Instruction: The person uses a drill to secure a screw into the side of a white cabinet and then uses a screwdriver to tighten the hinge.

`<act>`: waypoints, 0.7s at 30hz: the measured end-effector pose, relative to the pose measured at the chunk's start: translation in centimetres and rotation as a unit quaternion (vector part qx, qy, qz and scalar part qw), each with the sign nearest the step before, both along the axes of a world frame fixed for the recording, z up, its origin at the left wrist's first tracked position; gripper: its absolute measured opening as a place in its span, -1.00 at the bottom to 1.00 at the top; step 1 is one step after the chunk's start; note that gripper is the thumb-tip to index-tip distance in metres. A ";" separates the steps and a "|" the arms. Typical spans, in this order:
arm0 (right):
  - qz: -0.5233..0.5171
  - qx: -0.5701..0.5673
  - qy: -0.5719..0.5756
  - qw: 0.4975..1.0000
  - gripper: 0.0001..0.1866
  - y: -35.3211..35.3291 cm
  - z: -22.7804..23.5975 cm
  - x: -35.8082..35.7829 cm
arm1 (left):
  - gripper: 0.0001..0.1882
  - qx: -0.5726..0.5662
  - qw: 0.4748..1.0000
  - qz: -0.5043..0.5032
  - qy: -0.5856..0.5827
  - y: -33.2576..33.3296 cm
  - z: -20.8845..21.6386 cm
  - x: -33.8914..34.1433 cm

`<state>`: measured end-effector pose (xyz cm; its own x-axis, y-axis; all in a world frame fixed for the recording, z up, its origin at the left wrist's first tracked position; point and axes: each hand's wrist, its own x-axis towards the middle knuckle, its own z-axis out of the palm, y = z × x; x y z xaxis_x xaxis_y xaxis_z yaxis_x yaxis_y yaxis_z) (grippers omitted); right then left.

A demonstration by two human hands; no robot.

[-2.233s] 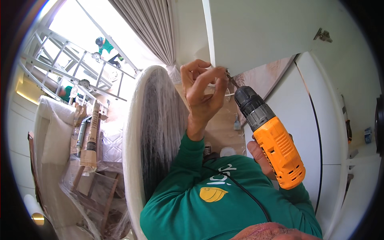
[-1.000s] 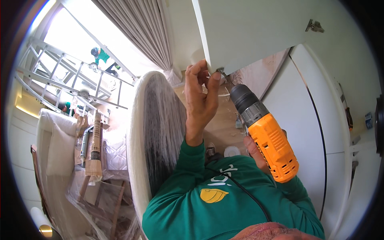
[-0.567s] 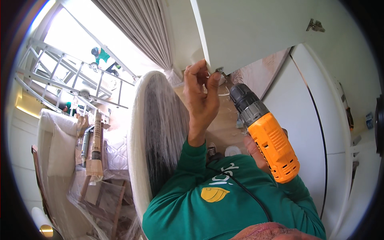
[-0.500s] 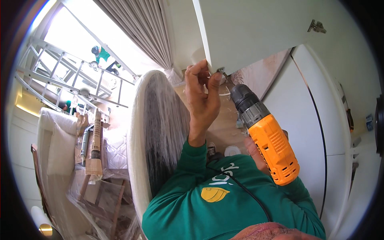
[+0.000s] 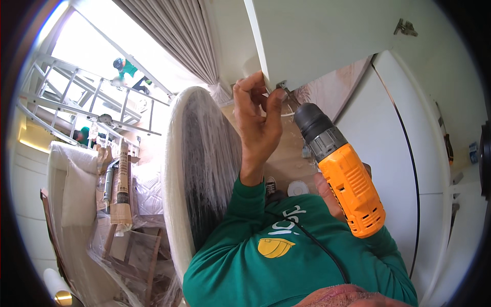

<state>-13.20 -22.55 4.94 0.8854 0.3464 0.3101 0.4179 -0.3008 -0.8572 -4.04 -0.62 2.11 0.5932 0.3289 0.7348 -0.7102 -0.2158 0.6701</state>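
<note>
My left hand (image 5: 259, 125) is raised to the lower corner of a white door panel (image 5: 317, 41). Its fingers are bent at the panel's edge, and the thumb lies beside a small metal fitting (image 5: 282, 85) there. In my right hand (image 5: 330, 197), mostly hidden behind the tool, is an orange and black cordless drill (image 5: 350, 187). The drill points up and left, its thin bit (image 5: 292, 97) reaching close to the fitting. Whether the tip touches a screw is too small to tell. A metal hinge (image 5: 405, 27) sits farther right on the panel.
A plastic-wrapped chair back (image 5: 204, 163) stands close on my left. Beyond it are a wrapped sofa (image 5: 76, 204), a long cardboard tube (image 5: 121, 179) and a metal ladder (image 5: 92, 110). Another person (image 5: 130, 71) is near the window. White cabinet fronts (image 5: 373, 128) are on my right.
The drill and both hands have stayed nearly in place, with the bit still near the fitting. The view has shifted slightly.
</note>
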 end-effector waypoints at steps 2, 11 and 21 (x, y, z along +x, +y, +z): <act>-0.016 0.005 -0.001 1.000 -0.74 0.3 0.7 0.0 | -0.60 -0.001 1.000 0.004 0.007 0.1 -0.1 0.0; -0.045 -0.093 -0.059 0.993 -0.73 -1.4 -1.1 0.7 | -0.57 -0.012 1.000 0.009 0.020 0.0 -0.2 0.0; -0.012 -0.049 -0.107 0.993 -0.79 -0.9 0.4 0.9 | -0.55 0.019 0.998 0.017 0.064 -0.4 1.1 -0.9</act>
<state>-12.35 -23.47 5.35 0.8111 0.3639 0.4579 0.5791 -0.3899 -0.7159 -4.91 -0.98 3.17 0.6720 0.3250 0.6654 -0.6106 -0.2652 0.7462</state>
